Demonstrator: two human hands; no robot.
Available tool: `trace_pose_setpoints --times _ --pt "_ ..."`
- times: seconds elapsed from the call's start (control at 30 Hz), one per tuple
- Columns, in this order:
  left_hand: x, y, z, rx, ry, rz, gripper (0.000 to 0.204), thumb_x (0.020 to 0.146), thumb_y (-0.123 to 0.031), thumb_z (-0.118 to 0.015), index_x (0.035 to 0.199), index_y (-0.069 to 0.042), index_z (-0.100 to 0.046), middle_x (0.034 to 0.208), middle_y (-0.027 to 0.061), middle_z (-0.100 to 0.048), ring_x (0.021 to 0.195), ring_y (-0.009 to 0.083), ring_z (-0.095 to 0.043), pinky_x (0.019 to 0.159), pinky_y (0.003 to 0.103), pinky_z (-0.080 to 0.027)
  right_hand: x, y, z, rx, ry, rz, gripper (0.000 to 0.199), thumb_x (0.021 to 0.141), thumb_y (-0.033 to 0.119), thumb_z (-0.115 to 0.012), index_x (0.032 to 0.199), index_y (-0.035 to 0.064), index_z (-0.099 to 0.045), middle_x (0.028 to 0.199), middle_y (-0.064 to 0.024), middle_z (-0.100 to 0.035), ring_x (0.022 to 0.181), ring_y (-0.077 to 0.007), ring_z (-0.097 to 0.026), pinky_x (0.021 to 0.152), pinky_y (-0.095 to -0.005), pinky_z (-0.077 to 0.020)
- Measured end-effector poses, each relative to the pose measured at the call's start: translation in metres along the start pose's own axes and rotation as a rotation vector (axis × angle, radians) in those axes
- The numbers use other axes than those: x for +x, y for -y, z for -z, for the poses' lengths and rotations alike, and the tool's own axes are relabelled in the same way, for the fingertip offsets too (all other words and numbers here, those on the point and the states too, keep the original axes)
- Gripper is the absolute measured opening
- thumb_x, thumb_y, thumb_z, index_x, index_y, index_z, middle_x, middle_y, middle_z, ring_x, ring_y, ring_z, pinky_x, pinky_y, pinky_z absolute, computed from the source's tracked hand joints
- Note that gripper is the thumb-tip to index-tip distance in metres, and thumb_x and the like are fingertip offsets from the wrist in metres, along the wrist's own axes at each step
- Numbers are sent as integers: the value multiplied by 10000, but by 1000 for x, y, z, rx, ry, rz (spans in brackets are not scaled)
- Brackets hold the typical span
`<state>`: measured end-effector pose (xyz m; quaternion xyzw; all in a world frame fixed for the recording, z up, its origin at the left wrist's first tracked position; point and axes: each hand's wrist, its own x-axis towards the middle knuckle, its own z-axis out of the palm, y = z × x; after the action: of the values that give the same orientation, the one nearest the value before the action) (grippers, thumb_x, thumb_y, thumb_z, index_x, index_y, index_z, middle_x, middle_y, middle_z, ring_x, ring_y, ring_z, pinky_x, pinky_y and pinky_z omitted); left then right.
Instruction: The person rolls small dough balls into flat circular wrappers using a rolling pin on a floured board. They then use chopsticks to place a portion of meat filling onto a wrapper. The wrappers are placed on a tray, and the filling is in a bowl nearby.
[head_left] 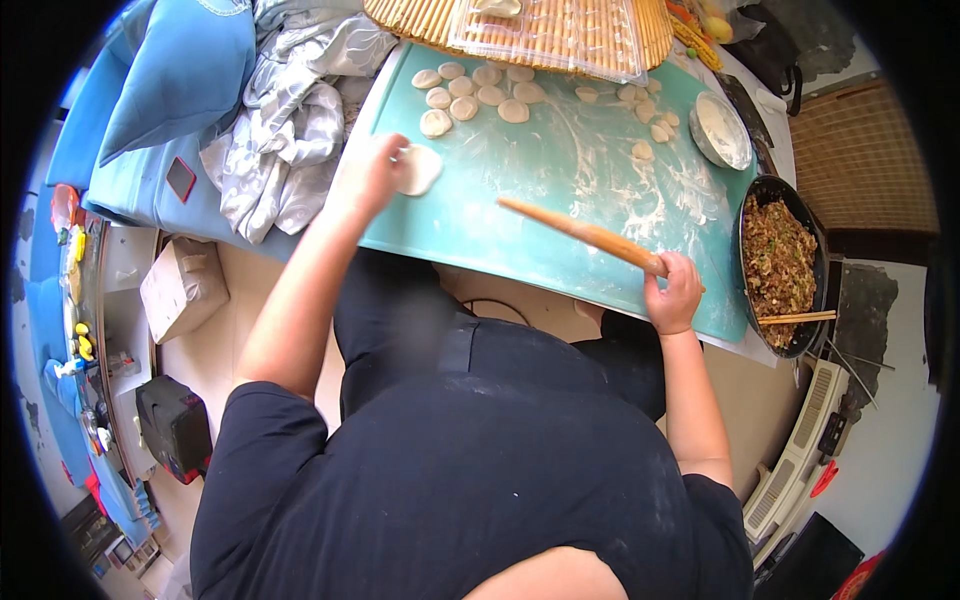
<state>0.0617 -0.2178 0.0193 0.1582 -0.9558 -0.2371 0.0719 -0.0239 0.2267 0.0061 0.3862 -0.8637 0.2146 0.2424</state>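
My right hand (673,291) grips one end of a wooden rolling pin (590,236), which slants up and left over the near edge of a green floured mat (480,215). At the mat's left side, my left hand (376,170), slightly blurred, has curled fingers at the edge of a thin round dough wrapper (421,171). Just beyond that hand lie several small flattened dough discs (462,107). Smaller dough pieces (643,110) sit farther right on the mat, dusted with flour.
A bowl of flour (720,131) stands at the mat's right edge. Nearer me is a dark pan of minced filling (775,262) with chopsticks (797,318) across it. A woven bamboo tray (420,22) bearing a clear plastic tray (545,35) lies at the far edge. Crumpled cloth (290,120) is at left.
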Motion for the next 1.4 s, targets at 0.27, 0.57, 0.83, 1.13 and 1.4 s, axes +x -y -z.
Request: trace_pose_setpoints --times 0.27,0.57,0.83,1.13,1.4 --pt "18 -64 -56 404 64 -100 643 882 -302 -547 1366 38 -295 1458 214 -254 1346 338 -268 1090 428 -252 -4 -16 -16 33 -75 -444 263 706 119 -717 934 81 -592 919 -76 -615 834 -293 -597 709 -360 -486" --pt "13 -109 -75 335 -81 -208 614 879 -345 -523 1343 20 -354 1441 212 -290 1350 339 -254 1104 431 -213 1 -17 -13 -10 -51 -562 267 718 159 -711 953 91 -605 919 -76 -615 852 -289 -598 723 -359 -483" --pt "-13 -130 -79 338 330 -393 748 900 -394 -492 1414 51 -180 1496 229 -135 1389 332 -169 1129 421 -159 3 -15 -12 -21 -48 -583 253 719 146 -708 945 89 -611 902 -83 -618 827 -301 -598 702 -373 -482" --pt "27 -157 -96 -109 156 -400 271 715 -65 -672 979 -52 -611 938 125 -614 872 312 -584 760 387 -479 7 -12 -8 34 -52 -605 243 724 146 -690 945 97 -603 878 -69 -610 799 -288 -590 679 -371 -477" --pt "29 -150 -77 -374 138 -493 233 722 16 -622 934 -79 -602 923 75 -651 915 264 -610 775 357 -486 2 -17 -10 22 -31 -619 246 723 166 -693 943 105 -603 874 -59 -606 824 -290 -585 709 -385 -475"
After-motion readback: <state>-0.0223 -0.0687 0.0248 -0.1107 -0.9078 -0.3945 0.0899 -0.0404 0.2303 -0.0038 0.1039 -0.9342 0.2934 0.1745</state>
